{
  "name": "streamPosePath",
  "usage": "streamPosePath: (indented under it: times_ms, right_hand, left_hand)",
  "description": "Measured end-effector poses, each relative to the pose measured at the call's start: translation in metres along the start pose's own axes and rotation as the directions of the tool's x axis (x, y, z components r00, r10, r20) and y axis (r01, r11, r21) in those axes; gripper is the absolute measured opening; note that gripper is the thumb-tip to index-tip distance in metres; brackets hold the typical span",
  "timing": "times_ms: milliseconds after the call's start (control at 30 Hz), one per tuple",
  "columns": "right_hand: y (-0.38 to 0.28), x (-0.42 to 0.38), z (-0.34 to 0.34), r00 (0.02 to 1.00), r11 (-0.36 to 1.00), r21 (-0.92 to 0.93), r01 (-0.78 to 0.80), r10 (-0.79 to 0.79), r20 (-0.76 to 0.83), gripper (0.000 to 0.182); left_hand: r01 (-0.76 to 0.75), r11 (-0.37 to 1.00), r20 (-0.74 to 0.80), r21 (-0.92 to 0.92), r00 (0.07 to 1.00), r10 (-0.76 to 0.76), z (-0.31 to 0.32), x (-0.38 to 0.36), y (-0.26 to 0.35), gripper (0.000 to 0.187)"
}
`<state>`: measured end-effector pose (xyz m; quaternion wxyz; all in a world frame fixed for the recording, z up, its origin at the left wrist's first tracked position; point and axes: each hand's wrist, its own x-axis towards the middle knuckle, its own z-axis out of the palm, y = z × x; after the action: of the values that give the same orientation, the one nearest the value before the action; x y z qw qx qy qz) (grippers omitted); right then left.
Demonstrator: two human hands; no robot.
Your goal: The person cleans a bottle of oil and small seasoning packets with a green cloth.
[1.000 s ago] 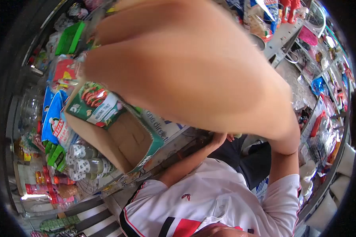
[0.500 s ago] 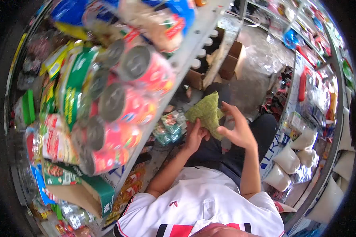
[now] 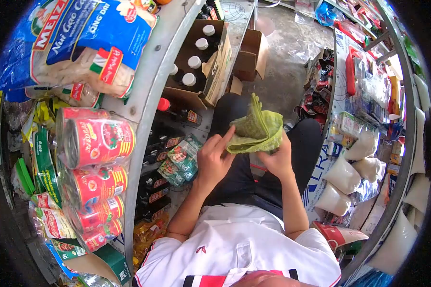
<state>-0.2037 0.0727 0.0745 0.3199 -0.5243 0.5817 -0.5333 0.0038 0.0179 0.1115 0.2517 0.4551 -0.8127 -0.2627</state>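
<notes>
Shop aisle: one cloth (two hands)

A single head-worn fisheye camera looks steeply down the person's chest, close above both hands and the cloth; the shelf runs along its left edge.

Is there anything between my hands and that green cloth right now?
No. Both hands are already on the green cloth: the left hand touches its left edge with a finger, and the right hand holds it from beneath.
</notes>
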Motion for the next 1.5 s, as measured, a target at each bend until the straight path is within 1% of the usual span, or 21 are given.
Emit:
streamPosePath:
  times_ms: [100, 200, 267, 400, 500, 567, 633, 700, 767, 833, 867, 900, 967, 1033, 1100, 1133, 1233, 1300, 1367, 1433, 1500]
  right_hand:
    - [0.004, -0.002, -0.007, 0.993, 0.989, -0.133, 0.069, -0.08, -0.081, 0.05]
    - [0.01, -0.01, -0.012, 0.993, 0.997, -0.069, 0.028, -0.036, -0.115, 0.053]
    - [0.009, -0.015, -0.015, 0.982, 0.95, 0.251, -0.187, 0.184, 0.039, 0.054]
    - [0.004, -0.016, -0.018, 0.973, 0.896, 0.383, -0.227, 0.223, 0.055, 0.053]
    - [0.007, -0.007, -0.025, 0.94, 0.905, 0.269, -0.329, 0.285, 0.188, 0.068]
    - [0.024, -0.003, -0.032, 0.981, 0.971, 0.154, -0.182, 0.169, 0.091, 0.088]
    - [-0.002, 0.005, -0.048, 0.977, 0.977, 0.055, -0.206, 0.202, 0.075, 0.104]
    - [-0.03, 0.014, -0.059, 1.0, 0.979, -0.202, 0.012, -0.006, 0.028, 0.108]
    - [-0.046, 0.022, -0.064, 0.995, 0.982, -0.167, 0.083, -0.072, 0.072, 0.099]
    - [-0.056, 0.029, -0.069, 0.899, 0.937, -0.275, 0.213, -0.078, 0.431, 0.078]
    - [-0.054, 0.03, -0.067, 0.878, 0.964, -0.214, 0.16, -0.04, 0.477, 0.057]
    - [-0.05, 0.029, -0.068, 0.881, 0.963, -0.22, 0.158, -0.037, 0.471, 0.057]
    - [-0.044, 0.03, -0.07, 0.753, 0.982, -0.143, 0.126, -0.001, 0.658, 0.047]
    - [-0.042, 0.029, -0.071, 0.759, 0.988, -0.069, 0.136, -0.06, 0.649, 0.043]
    - [-0.03, 0.024, -0.078, 0.692, 0.98, 0.169, -0.108, -0.048, 0.72, 0.048]
    - [-0.029, 0.025, -0.086, 0.629, 0.964, 0.14, -0.225, 0.034, 0.777, 0.051]
    - [0.032, 0.006, -0.089, 0.712, 0.84, 0.462, -0.285, -0.138, 0.688, 0.043]
    - [0.045, -0.01, -0.088, 0.825, 0.663, 0.621, -0.418, -0.009, 0.565, 0.041]
    - [0.061, -0.028, -0.098, 0.835, 0.617, 0.627, -0.476, 0.093, 0.542, 0.047]
    - [0.08, -0.047, -0.106, 0.835, 0.571, 0.633, -0.523, 0.198, 0.513, 0.052]
    - [0.091, -0.061, -0.107, 0.863, 0.613, 0.61, -0.502, 0.4, 0.308, 0.065]
  left_hand:
    - [-0.175, 0.982, -0.096, -0.067, 0.981, 0.168, 0.005, 0.006, -0.001, 0.041]
    - [-0.166, 0.964, -0.046, -0.206, 0.986, 0.159, 0.013, 0.014, 0.001, 0.029]
    - [-0.117, 0.929, 0.017, -0.352, 0.991, 0.132, 0.018, 0.016, 0.002, 0.023]
    - [-0.125, 0.873, 0.007, -0.471, 0.989, 0.146, 0.027, 0.02, 0.011, 0.025]
    - [-0.209, 0.909, -0.074, -0.362, 0.978, 0.195, 0.022, 0.022, 0.023, 0.027]
    - [-0.141, 0.951, -0.03, -0.274, 0.99, 0.138, 0.014, 0.025, 0.029, 0.028]
    - [-0.195, 0.958, 0.038, -0.209, 0.978, 0.207, 0.0, 0.034, 0.032, 0.025]
    - [-0.295, 0.946, 0.283, -0.133, 0.903, 0.322, -0.011, 0.04, 0.036, 0.022]
    - [-0.32, 0.939, 0.338, -0.123, 0.876, 0.343, -0.022, 0.048, 0.046, 0.026]
    - [-0.4, 0.905, 0.385, -0.144, 0.82, 0.423, -0.029, 0.052, 0.051, 0.024]
    - [-0.405, 0.902, 0.388, -0.149, 0.815, 0.43, -0.034, 0.054, 0.054, 0.024]
    - [-0.392, 0.893, 0.383, -0.221, 0.807, 0.449, -0.039, 0.056, 0.057, 0.026]
    - [-0.376, 0.88, 0.374, -0.29, 0.802, 0.466, -0.049, 0.06, 0.058, 0.027]
    - [-0.254, 0.884, 0.418, -0.393, 0.807, 0.418, -0.058, 0.06, 0.055, 0.026]
    - [-0.237, 0.89, 0.398, -0.391, 0.828, 0.395, -0.056, 0.058, 0.045, 0.024]
    - [-0.209, 0.88, 0.361, -0.427, 0.852, 0.378, -0.051, 0.056, 0.038, 0.022]
    - [-0.096, 0.905, 0.332, -0.414, 0.91, 0.248, -0.036, 0.035, 0.024, 0.02]
    - [0.169, 0.92, 0.285, -0.352, 0.956, -0.067, -0.027, 0.021, 0.015, 0.024]
    - [0.014, 0.999, 0.036, -0.052, 0.999, -0.012, -0.021, 0.005, -0.019, 0.03]
    - [0.171, 0.979, -0.022, 0.114, 0.985, -0.17, -0.03, -0.015, -0.037, 0.029]
    - [0.308, 0.939, -0.034, 0.153, 0.951, -0.307, -0.037, -0.042, -0.055, 0.027]
